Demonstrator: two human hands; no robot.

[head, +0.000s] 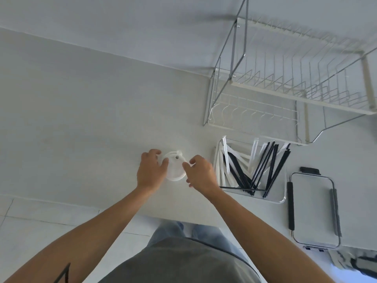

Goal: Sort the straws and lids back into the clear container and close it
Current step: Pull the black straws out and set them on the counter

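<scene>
Left of the clear container [282, 198], the left hand [150, 172] gripped the stack of lids [175, 167] on the counter [81, 119], and the right hand [201, 173] pinched its rim. Loosely squeezed, the lids could slide apart. The container's lid [313, 209] lay right of it.

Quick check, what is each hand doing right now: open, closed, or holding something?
Left hand: fingers curled round the edge of the stack of white lids, holding it.
Right hand: fingertips pinching the same stack at its right edge.
</scene>
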